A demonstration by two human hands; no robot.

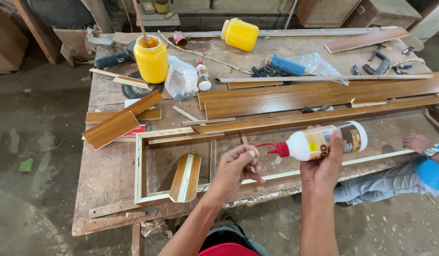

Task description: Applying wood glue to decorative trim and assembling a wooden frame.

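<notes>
Head view: right hand [324, 166] grips glue bottle [324, 141] above frame [140, 166] — long axis near horizontal, red nozzle pointing left. Left hand [236, 166] pinches a small piece [251, 153] just beside the nozzle tip. Co-worker's hand [417, 141] rests on bench [110, 180] at right.

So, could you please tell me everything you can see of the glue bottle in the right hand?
The glue bottle is white plastic with a brown and yellow label around its body and a red nozzle cap with a thin red tip. It lies almost level above the wooden frame, tip pointing left. The right hand grips it from below, fingers wrapped over the label. The left hand, pinching something small and pale, meets the tip. How full the bottle is cannot be told.
</notes>
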